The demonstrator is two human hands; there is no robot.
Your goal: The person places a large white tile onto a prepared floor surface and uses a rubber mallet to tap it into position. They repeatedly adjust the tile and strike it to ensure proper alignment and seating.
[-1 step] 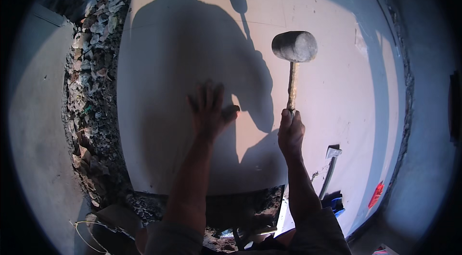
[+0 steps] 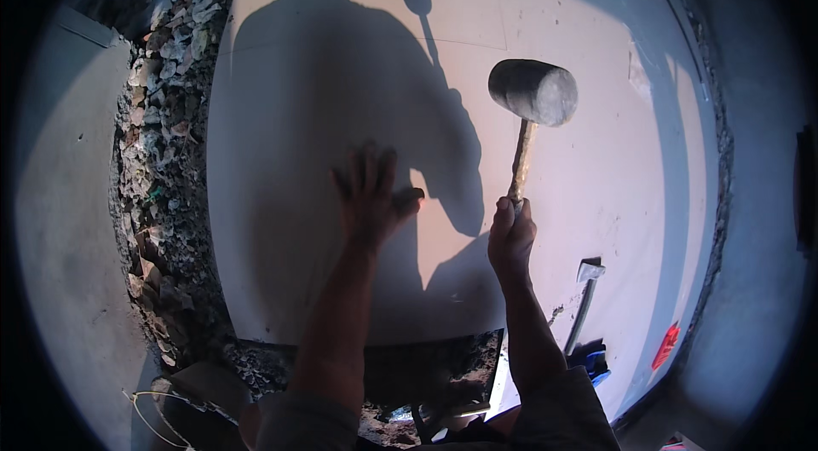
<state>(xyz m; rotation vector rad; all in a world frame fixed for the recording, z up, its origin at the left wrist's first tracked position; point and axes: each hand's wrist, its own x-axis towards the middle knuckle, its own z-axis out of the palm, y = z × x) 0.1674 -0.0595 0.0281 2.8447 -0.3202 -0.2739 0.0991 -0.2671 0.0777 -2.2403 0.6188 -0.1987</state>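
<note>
Fingers spread, my left hand [image 2: 368, 200] lies flat on a large pale tile [image 2: 281, 281]. My right hand [image 2: 512, 238] is wrapped round the wooden handle of a mallet [image 2: 532, 91]. The mallet's thick, dark, cylindrical head has a worn grey face turned to the right. It is held up over the tile, right of my left hand, and looks apart from the surface. My shadow and the mallet's shadow fall across the tile.
Broken rubble [image 2: 166, 136] fills a gap along the tile's left side, with a grey slab [image 2: 68, 221] beyond. A hammer [image 2: 586, 302] lies at right, near a blue object [image 2: 590, 361] and a red object [image 2: 665, 345]. Dark loose soil [image 2: 477, 370] borders the near edge.
The mallet's head has tipped to the right and slightly down, and looks a little larger. My right hand has shifted slightly left; my left hand has stayed where it was.
</note>
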